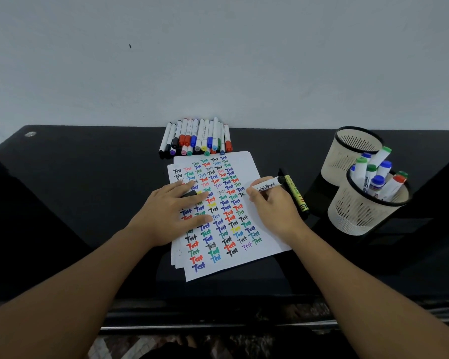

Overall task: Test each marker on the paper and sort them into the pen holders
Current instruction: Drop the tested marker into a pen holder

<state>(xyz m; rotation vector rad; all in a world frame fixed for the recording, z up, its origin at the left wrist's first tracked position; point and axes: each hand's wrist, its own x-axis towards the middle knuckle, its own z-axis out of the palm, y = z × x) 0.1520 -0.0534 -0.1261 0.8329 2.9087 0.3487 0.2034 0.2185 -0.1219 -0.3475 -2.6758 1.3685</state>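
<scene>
My right hand [272, 208] grips a white whiteboard marker [267, 186] with a black end, its tip down on the paper [267, 229] beside a fresh black mark. The paper is covered with several coloured "Test" words. My left hand [176, 211] lies flat on the sheet, with a black cap [188, 194] tucked between its fingers. A row of several markers [196, 138] lies at the back against the wall. At the right stand two beige mesh pen holders: the far one [347, 156] looks empty, the near one [358, 211] holds several markers.
A yellow-green marker [296, 195] lies on the black desk just right of the paper, beside my right hand. The desk's front edge runs below the paper. A white wall rises right behind the marker row.
</scene>
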